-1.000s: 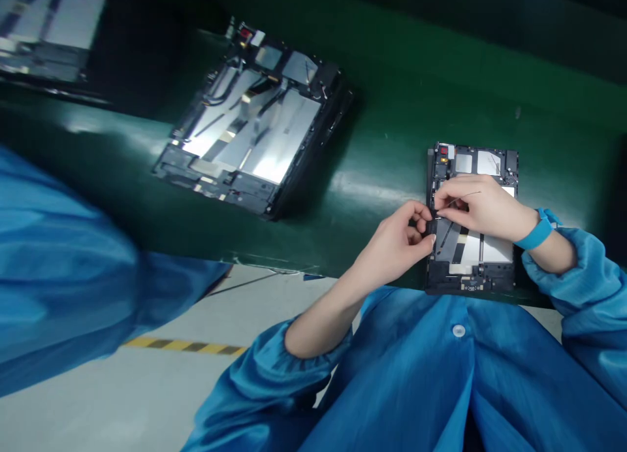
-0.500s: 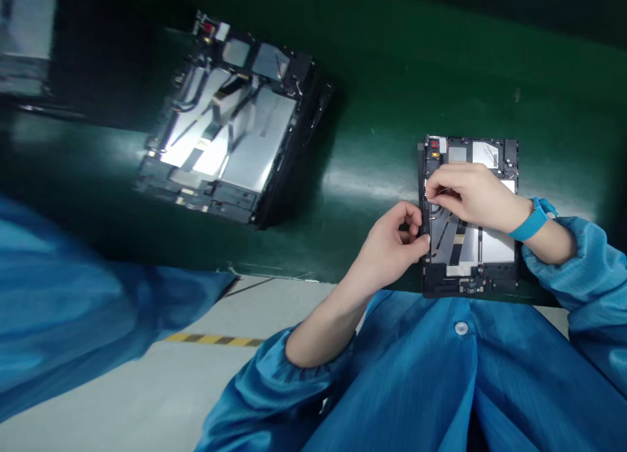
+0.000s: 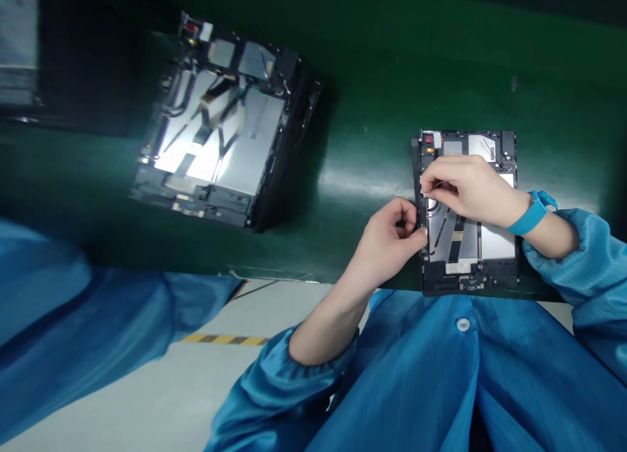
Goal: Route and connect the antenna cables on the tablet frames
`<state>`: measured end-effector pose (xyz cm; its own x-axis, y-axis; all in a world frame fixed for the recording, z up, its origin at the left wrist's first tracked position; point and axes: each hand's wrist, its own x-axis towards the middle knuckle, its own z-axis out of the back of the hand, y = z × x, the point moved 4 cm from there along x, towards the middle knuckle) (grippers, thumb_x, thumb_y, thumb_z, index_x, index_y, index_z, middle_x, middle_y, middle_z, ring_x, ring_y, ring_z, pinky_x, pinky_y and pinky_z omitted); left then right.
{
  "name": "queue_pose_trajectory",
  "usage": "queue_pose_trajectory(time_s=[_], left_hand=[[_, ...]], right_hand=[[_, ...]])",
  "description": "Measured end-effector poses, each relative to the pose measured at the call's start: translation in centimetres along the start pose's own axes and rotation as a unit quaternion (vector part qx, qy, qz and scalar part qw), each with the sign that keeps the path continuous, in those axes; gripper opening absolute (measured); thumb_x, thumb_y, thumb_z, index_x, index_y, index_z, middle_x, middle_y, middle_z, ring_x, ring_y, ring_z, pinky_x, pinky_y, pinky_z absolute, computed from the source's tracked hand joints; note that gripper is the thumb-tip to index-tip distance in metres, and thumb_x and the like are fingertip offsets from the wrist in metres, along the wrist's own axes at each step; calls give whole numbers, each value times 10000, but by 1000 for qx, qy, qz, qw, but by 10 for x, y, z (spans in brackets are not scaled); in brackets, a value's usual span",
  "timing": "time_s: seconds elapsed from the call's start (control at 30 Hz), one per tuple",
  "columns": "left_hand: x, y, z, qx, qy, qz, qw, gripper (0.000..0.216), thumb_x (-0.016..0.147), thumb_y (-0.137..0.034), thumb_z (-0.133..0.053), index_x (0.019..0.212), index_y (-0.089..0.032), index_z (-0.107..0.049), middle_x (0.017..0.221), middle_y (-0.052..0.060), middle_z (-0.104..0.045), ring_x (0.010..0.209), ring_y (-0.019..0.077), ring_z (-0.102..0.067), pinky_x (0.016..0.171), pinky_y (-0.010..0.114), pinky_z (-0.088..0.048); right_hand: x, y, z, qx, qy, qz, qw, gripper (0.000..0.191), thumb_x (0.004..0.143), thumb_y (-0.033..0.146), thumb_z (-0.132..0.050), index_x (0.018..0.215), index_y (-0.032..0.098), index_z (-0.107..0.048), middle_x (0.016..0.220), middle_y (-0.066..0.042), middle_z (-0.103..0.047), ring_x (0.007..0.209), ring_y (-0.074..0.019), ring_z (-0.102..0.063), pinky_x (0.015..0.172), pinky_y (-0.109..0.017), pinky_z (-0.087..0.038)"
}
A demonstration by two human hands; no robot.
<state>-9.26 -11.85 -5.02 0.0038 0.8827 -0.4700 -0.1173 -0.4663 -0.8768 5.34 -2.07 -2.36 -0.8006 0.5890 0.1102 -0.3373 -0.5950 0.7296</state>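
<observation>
An opened tablet chassis point(image 3: 490, 243) with silver shields and black flex cables lies at the near edge of the green conveyor belt point(image 3: 382, 112). My left hand point(image 3: 392, 240) is curled against the chassis's left edge, thumb and fingers pinching the frame. My right hand point(image 3: 470, 187), with a blue wrist strap, lies over the upper left part of the chassis, its fingertips pinched together on a thin wire or cable that is too small to name.
A second, larger opened tablet chassis point(image 3: 220, 125) lies tilted on the belt at the upper left. Another person's blue sleeve point(image 3: 73, 328) fills the lower left. Grey floor with a yellow-black stripe point(image 3: 223, 339) shows below the belt's edge.
My right hand's fingertips have moved left and up toward the chassis's upper left corner. My left hand has stayed on the left edge. The view has shifted slightly.
</observation>
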Motion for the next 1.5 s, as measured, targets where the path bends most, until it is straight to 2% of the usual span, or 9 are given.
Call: queue_pose_trajectory(time_s=[0.13, 0.3, 0.5, 0.7, 0.93, 1.03, 1.3, 1.5], left_hand=[[10, -1, 2, -12, -22, -23, 999, 245, 675, -214, -704, 739, -214, -467, 719, -63, -461, 602, 75, -422, 548, 211, -365], [16, 1, 4, -17, -14, -60, 998, 253, 711, -242, -724, 786, -212, -484, 743, -67, -474, 571, 60, -437, 540, 210, -362], [16, 2, 4, -3, -2, -58, 998, 235, 771, -277, -697, 810, -229, -471, 724, -66, -483, 543, 78, -455, 505, 231, -354], [22, -1, 3, 21, -18, -50, 998, 248, 720, -183, -653, 754, -237, -413, 656, -83, -423, 526, 78, -409, 505, 229, -316], [36, -16, 7, 58, 33, -46, 997, 221, 733, -131, -636, 761, -232, -441, 598, -100, -441, 504, 74, -421, 512, 221, -326], [40, -20, 10, 66, 37, -45, 996, 228, 758, -125, -639, 775, -234, -440, 567, -109, -449, 483, 74, -427, 499, 216, -314], [44, -22, 11, 96, 35, -14, 995, 258, 764, -72, -611, 768, -242, -417, 483, -131, -397, 387, 66, -387, 422, 201, -233], [46, -29, 6, 37, 37, 61, 997, 331, 731, -28, -605, 735, -249, -358, 470, -143, -363, 338, 45, -353, 365, 186, -212]], right_hand=[[1, -2, -1, -30, -5, 18, 999, 177, 942, 89, -527, 887, 210, -644, 882, -37, -683, 862, -197, -565, 850, -342, -428], [2, -4, -4, -27, -12, 27, 999, 164, 919, 73, -551, 878, 211, -630, 861, -28, -671, 844, -192, -549, 842, -335, -418], [2, -4, -4, -21, -23, 27, 999, 164, 913, 67, -552, 867, 203, -631, 858, -30, -679, 834, -187, -550, 830, -328, -417], [3, -6, -1, -12, -31, 16, 999, 157, 895, 68, -566, 877, 201, -647, 879, -31, -689, 846, -189, -573, 807, -312, -420], [16, -18, 5, -23, -54, -16, 998, 120, 858, 79, -633, 868, 191, -676, 860, -21, -704, 815, -186, -607, 795, -308, -416], [17, -19, 4, -21, -54, -23, 998, 121, 863, 85, -631, 879, 191, -686, 870, -22, -712, 814, -185, -615, 790, -307, -415], [16, -18, 2, -13, -50, -29, 998, 153, 845, 73, -603, 884, 192, -691, 883, -23, -718, 808, -183, -608, 797, -310, -420], [17, -18, 3, 2, -55, -28, 998, 134, 841, 94, -603, 878, 195, -683, 860, -17, -703, 808, -186, -602, 804, -316, -422]])
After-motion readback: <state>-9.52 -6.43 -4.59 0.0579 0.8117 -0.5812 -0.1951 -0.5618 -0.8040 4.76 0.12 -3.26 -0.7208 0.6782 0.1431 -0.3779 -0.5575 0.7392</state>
